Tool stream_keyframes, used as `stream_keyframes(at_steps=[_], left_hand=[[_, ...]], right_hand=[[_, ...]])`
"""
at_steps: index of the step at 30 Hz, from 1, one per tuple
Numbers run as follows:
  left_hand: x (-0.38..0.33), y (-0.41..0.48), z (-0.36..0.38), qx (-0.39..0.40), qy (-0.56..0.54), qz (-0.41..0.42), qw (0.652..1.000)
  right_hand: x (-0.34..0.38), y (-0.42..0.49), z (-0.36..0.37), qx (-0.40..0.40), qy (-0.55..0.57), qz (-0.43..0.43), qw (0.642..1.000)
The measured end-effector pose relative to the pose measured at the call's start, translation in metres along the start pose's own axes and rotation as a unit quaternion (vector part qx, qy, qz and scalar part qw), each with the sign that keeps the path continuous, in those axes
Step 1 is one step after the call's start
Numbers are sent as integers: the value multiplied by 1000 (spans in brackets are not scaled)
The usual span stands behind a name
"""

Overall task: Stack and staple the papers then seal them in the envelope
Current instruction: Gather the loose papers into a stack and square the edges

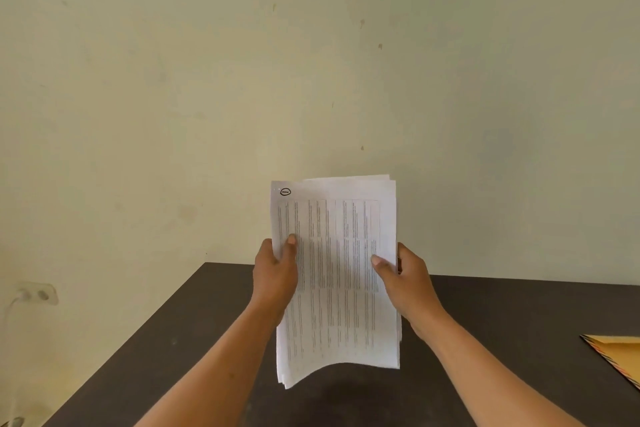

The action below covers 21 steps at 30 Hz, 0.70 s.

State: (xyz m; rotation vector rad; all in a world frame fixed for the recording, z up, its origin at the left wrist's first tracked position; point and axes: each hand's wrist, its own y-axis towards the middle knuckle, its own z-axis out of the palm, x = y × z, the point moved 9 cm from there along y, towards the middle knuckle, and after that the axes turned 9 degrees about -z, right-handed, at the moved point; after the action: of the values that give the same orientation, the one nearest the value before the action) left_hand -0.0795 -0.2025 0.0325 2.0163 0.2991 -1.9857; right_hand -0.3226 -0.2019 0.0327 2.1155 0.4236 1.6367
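The left hand (275, 274) and right hand (407, 279) pinched the papers (336, 270); tapping them on the table (173, 340) would even their edges.

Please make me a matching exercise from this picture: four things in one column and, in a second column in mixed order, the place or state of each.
Things:
1. papers
2. envelope
3. socket
4. table

Place or state:
A. low on the wall, far left
B. lying flat at the right edge of the view
C. held up between the left hand and the right hand
D. dark surface below the arms

Pairs: 1-C, 2-B, 3-A, 4-D
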Motion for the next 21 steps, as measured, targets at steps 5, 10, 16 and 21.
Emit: stream_keyframes(at_steps=[5, 10, 16, 21], left_hand=[[-13, -13, -2, -42, 49, 76, 995], [13, -21, -5, -38, 103, 79, 991], [15, -32, -7, -72, 81, 96, 989], [23, -32, -4, -58, 85, 91, 991]], right_hand=[[-2, -2, -3, -22, 46, 22, 998], [-28, -21, -2, -32, 60, 84, 994], [-24, -23, 4, -57, 56, 75, 994], [-35, -26, 12, -20, 39, 94, 995]])
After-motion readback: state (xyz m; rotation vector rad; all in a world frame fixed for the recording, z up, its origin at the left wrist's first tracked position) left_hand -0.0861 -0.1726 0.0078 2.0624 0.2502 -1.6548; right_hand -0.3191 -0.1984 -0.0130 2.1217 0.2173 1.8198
